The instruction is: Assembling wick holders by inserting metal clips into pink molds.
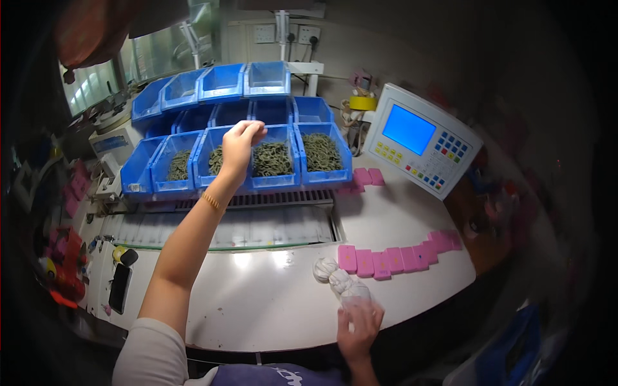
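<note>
My left hand (243, 143) is raised in front of the blue bins, its fingers pinched together. Whatever it may hold is too small or hidden to make out. Just behind it, a blue bin (273, 182) contains many small grey-green curled pieces (271, 159), and several neighbouring bins hold similar pieces. Low at the right of the middle, my right hand (359, 328) is at the near end of a row of white cloth-like bundles (339, 280). Its fingers are smeared by motion against the nearest bundle, so its grip is unclear.
Pink blocks (381, 264) line the table's right side. A control panel with a blue screen (409, 128) stands behind them. A phone (120, 287) lies at left, near a red container (67, 264). A long light panel (257, 226) runs below the bins.
</note>
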Action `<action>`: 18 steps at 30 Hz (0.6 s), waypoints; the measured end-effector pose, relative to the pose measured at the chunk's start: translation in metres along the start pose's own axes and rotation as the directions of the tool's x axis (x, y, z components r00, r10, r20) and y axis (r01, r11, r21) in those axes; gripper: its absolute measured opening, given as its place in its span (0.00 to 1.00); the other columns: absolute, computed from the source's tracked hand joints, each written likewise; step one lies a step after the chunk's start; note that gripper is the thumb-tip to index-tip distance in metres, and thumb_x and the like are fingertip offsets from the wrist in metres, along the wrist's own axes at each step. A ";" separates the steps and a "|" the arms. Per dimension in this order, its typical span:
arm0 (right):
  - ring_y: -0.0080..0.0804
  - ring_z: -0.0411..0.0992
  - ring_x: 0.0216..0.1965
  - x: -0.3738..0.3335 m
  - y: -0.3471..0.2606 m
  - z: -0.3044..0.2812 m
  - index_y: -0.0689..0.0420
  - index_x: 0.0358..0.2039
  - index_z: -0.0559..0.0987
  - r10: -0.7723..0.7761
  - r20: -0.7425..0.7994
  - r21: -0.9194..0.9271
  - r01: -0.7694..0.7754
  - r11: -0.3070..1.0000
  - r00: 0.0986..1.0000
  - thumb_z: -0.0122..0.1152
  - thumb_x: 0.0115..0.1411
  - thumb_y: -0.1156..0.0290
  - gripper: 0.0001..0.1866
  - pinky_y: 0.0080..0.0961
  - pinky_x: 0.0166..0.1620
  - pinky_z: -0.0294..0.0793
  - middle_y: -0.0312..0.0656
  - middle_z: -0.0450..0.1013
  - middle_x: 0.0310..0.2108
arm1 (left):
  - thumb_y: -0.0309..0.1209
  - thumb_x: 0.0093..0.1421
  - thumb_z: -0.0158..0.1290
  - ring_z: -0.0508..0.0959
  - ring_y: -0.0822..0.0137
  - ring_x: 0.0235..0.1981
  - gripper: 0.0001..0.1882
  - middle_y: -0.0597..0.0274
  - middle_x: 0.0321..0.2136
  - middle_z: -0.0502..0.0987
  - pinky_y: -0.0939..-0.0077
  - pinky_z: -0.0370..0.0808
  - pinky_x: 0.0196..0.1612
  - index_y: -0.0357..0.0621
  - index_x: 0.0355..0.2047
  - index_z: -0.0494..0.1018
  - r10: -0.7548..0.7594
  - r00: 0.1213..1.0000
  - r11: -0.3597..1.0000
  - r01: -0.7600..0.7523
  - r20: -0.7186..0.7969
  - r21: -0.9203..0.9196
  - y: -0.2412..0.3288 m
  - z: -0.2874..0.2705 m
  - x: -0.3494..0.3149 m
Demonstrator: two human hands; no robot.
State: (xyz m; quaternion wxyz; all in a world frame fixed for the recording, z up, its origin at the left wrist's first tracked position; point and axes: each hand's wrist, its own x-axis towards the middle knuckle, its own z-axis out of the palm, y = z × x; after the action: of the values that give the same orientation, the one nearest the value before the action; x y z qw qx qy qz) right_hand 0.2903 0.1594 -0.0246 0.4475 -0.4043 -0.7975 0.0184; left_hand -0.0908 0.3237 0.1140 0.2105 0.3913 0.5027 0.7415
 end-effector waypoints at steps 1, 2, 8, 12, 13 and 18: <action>0.44 0.69 0.48 0.012 0.003 -0.002 0.56 0.44 0.80 0.024 0.047 -0.078 -0.021 0.997 0.999 0.67 0.54 0.71 0.15 0.43 0.52 0.67 0.43 0.74 0.47 | 0.33 0.65 0.53 0.80 0.71 0.37 0.11 0.60 0.33 0.81 0.76 0.75 0.46 0.37 0.37 0.79 0.021 0.999 0.999 -0.023 0.045 0.042 0.000 0.002 -0.021; 0.45 0.66 0.53 0.023 0.007 -0.003 0.55 0.50 0.78 0.060 0.091 -0.166 -0.044 0.985 0.994 0.67 0.53 0.69 0.21 0.46 0.55 0.66 0.44 0.71 0.53 | 0.34 0.66 0.53 0.80 0.71 0.35 0.12 0.60 0.32 0.81 0.77 0.75 0.45 0.37 0.37 0.79 0.035 0.994 0.996 -0.043 0.101 0.074 -0.004 0.006 -0.040; 0.47 0.67 0.48 0.035 0.033 0.036 0.55 0.52 0.75 0.092 0.352 -0.141 -0.045 0.989 0.932 0.67 0.46 0.69 0.29 0.43 0.53 0.69 0.44 0.70 0.45 | 0.31 0.64 0.55 0.80 0.72 0.32 0.11 0.60 0.30 0.82 0.75 0.76 0.39 0.35 0.38 0.79 -0.090 0.919 0.966 -0.013 0.383 0.258 -0.057 0.024 -0.123; 0.49 0.67 0.47 0.045 0.080 0.008 0.58 0.47 0.76 -0.007 0.137 -0.191 0.034 0.981 0.991 0.68 0.43 0.68 0.27 0.44 0.52 0.70 0.47 0.68 0.41 | 0.33 0.60 0.58 0.76 0.52 0.49 0.15 0.49 0.45 0.79 0.63 0.73 0.51 0.40 0.45 0.77 -0.099 0.802 0.811 -0.277 0.589 0.514 -0.076 0.059 -0.166; 0.52 0.67 0.46 0.053 0.106 -0.003 0.59 0.46 0.75 0.056 0.081 -0.250 -0.034 0.968 0.995 0.69 0.45 0.67 0.26 0.46 0.52 0.71 0.49 0.68 0.42 | 0.36 0.58 0.60 0.72 0.49 0.54 0.22 0.46 0.51 0.76 0.59 0.67 0.59 0.40 0.52 0.73 -0.056 0.756 0.786 -0.369 0.652 0.496 -0.088 0.066 -0.178; 0.54 0.68 0.49 0.124 0.260 -0.060 0.61 0.43 0.77 0.304 -0.090 -0.577 -0.298 0.760 0.948 0.73 0.49 0.58 0.26 0.48 0.51 0.71 0.52 0.71 0.44 | 0.60 0.52 0.60 0.58 0.34 0.66 0.47 0.43 0.64 0.63 0.42 0.56 0.66 0.42 0.64 0.63 -0.079 0.567 0.592 -0.635 0.820 0.497 -0.108 0.110 -0.221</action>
State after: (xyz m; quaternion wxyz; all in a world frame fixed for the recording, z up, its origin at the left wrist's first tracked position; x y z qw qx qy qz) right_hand 0.4631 0.3966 -0.0037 0.2893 -0.6444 -0.6909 -0.1538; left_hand 0.1214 0.2751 -0.0454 0.0862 0.8014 0.5410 0.2402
